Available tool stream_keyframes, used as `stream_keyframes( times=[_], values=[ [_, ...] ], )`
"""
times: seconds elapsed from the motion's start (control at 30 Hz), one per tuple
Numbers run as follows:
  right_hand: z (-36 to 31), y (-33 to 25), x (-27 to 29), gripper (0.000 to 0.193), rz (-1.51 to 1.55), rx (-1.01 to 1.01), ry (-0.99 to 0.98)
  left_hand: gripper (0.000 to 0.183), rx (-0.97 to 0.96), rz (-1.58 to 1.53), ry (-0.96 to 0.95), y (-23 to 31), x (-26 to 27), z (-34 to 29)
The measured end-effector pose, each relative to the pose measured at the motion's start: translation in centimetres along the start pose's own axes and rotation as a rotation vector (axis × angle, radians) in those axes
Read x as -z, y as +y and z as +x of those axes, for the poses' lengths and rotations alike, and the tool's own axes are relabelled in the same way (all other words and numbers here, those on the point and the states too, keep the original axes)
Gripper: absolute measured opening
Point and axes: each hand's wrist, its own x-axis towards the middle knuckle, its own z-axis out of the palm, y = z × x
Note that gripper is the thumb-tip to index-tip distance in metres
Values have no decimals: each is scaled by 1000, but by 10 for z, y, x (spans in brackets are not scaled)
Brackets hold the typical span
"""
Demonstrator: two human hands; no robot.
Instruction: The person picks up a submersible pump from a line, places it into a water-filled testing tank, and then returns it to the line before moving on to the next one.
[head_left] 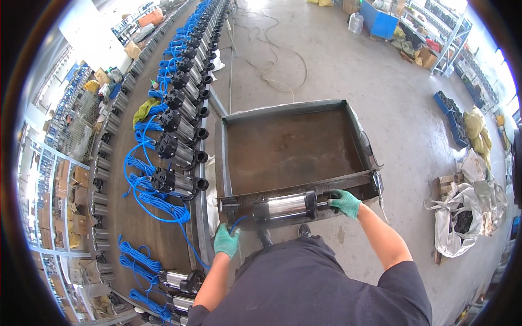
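Note:
A silver cylindrical motor [285,207] with black end caps lies crosswise at the near edge of the metal tank [288,187]. My right hand [346,203], in a green glove, is closed around the shaft end at the motor's right. Left of the motor, my left hand [226,242], also green-gloved, is low beside the tank's near left corner. A thin blue cable [237,222] runs from the motor's left end into its curled fingers.
On the left, a long bench [136,239] carries a row of pumps [176,182] with coiled blue cables [157,201]. White sacks [459,233] stand on the floor at right, near blue crates [451,119]. A hose [277,60] snakes across the floor beyond the tank.

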Motion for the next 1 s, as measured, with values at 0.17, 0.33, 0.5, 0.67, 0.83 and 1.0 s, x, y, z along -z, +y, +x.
stream_keyframes(
  times=[0.17, 0.33, 0.5, 0.67, 0.83, 1.0],
  values=[
    [8, 16, 6, 26, 83, -43, 72, 48, 88, -256, -182, -33, -10, 9],
    [-1, 3, 4, 26, -145, 86, 40, 33, 246, -405, -426, -74, -24, 33],
    [-19, 39, 54, 22, 312, 265, 490, 26, 149, -706, -398, 28, 36, 18],
    [-35, 60, 115, 23, 747, 367, 977, 27, -182, -581, -453, 134, 96, -11],
    [-15, 79, 138, 26, 639, 254, 1041, 21, -540, -494, -605, 203, 120, -19],
    [-31, 72, 116, 35, -885, 4, 1338, 21, -829, -188, -400, 249, 61, -12]
  ],
)
